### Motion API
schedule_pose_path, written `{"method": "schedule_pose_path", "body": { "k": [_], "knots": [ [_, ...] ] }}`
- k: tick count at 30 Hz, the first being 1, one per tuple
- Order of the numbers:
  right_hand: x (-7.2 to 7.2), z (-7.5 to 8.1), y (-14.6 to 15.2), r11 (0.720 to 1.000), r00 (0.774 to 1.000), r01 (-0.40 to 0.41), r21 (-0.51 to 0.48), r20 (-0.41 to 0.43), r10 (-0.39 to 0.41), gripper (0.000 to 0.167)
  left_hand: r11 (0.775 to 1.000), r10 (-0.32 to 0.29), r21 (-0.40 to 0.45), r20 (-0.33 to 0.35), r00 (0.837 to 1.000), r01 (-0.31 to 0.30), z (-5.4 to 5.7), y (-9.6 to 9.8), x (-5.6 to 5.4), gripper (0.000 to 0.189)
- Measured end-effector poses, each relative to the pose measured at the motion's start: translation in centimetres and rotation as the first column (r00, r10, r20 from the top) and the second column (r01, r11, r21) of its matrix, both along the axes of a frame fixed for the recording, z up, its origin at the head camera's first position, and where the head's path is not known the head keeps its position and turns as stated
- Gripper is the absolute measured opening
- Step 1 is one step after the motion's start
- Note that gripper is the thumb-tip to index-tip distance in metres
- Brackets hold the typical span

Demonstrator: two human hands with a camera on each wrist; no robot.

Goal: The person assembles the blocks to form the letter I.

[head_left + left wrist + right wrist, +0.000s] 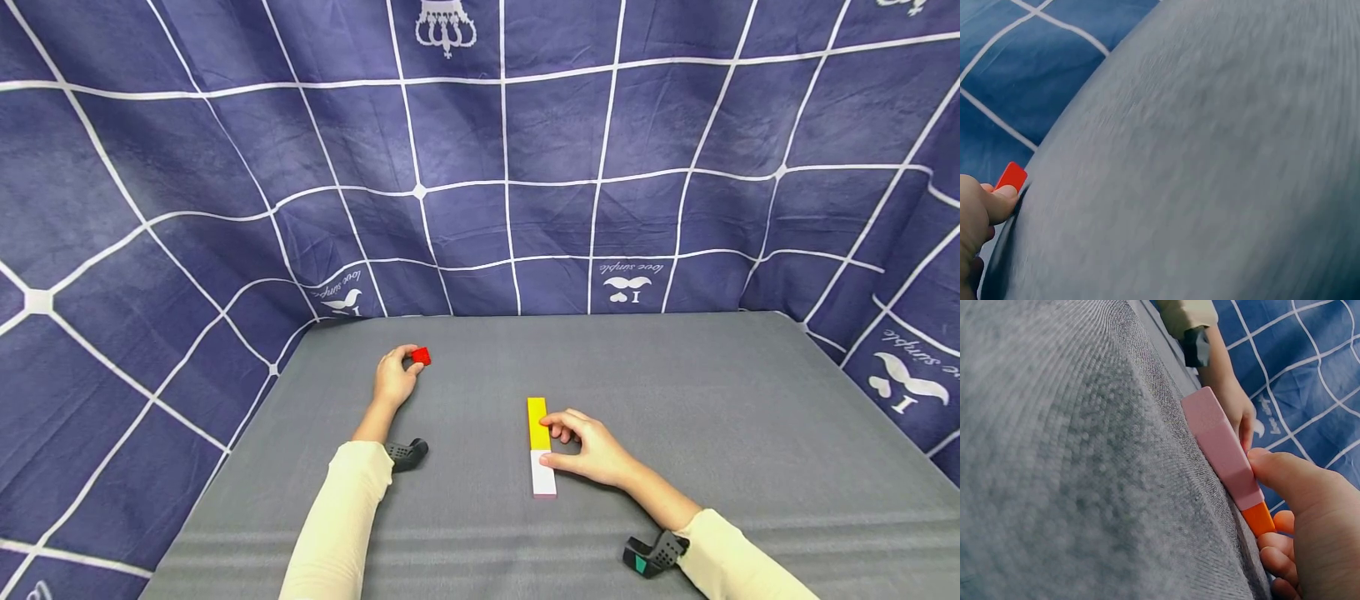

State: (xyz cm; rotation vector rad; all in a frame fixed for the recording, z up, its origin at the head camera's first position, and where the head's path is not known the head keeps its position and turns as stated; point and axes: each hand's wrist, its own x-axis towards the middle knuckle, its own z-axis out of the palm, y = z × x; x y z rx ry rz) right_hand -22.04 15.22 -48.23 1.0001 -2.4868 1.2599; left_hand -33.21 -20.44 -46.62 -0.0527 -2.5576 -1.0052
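My left hand (pixel 395 379) pinches a small red block (pixel 422 357) between thumb and fingers, toward the far left of the table. In the left wrist view the red block (pixel 1012 177) juts out past the thumb. A yellow block (pixel 537 421) and a white block (pixel 543 475) lie end to end, forming a straight bar near the table's middle. On the bar's right side, my right hand (pixel 596 450) touches the yellow block with its index finger and the white one with its thumb. The right wrist view shows the white block (pixel 1222 447) pinkish and the other orange.
A grey cloth covers the table (pixel 675 392). Behind it and at both sides hangs a blue curtain (pixel 555 208) with white grid lines. Each wrist wears a dark band, the left wristband (pixel 407 454) and the right wristband (pixel 654 554).
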Motion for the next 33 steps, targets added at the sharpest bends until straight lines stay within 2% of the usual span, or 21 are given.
{"method": "schedule_pose_path", "body": {
  "k": [9, 16, 33],
  "knots": [
    [0.0, 0.0, -0.1, 1.0, 1.0, -0.007, 0.0, -0.004, 0.007, 0.043, 0.999, -0.051, 0.016, -0.026, 0.998, 0.051, -0.2, 1.6, 0.1, 0.03],
    [0.1, 0.1, -0.1, 1.0, 1.0, -0.006, -0.006, -0.009, 0.006, 0.044, 0.994, -0.101, 0.042, -0.017, 0.995, 0.101, -0.3, 2.9, 0.1, 0.032],
    [0.1, 0.2, 0.0, 1.0, 1.0, -0.01, -0.008, -0.002, 0.01, 0.044, 0.981, -0.192, 0.029, -0.03, 0.981, 0.193, -0.2, 6.8, 0.3, 0.032]
  ]
}}
